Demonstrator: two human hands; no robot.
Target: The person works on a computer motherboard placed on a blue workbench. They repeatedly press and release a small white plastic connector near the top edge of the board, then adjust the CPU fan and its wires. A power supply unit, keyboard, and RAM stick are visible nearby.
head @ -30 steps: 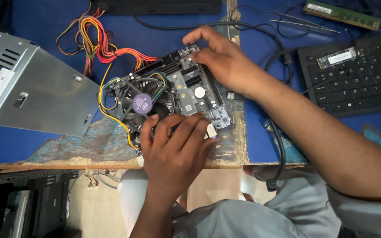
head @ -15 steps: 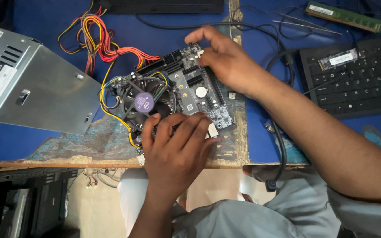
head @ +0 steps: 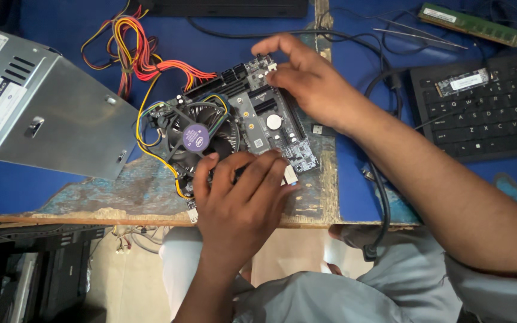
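Lying flat near the front edge of a worn blue table (head: 61, 191), the circuit board (head: 270, 128) carries a round cooling fan (head: 198, 137) on its left half, and both hands are on it. The left hand (head: 240, 203) presses down on the board's near edge, fingers spread and flat over the corner beside the fan, gripping nothing that can be made out. The right hand (head: 312, 81) reaches across from the right and pinches the far corner of the board, thumb and forefinger closed on a small pale part there; what that part is cannot be told. As a judgement, the work looks to be in its middle: the fan already sits mounted on the board with its yellow and black wires (head: 151, 149) looped round it, while the board is loose on the table, outside any case, with a green memory stick (head: 471, 24) unused at the far right. A grey metal power box (head: 49, 113) sits just left of the board, its red and yellow cable bundle (head: 145, 54) trailing behind, and a black keyboard (head: 486, 107) lies to the right. Compared with a second ago, little has changed: both hands hold the same places, and the right fingers have only shifted slightly at the far corner.
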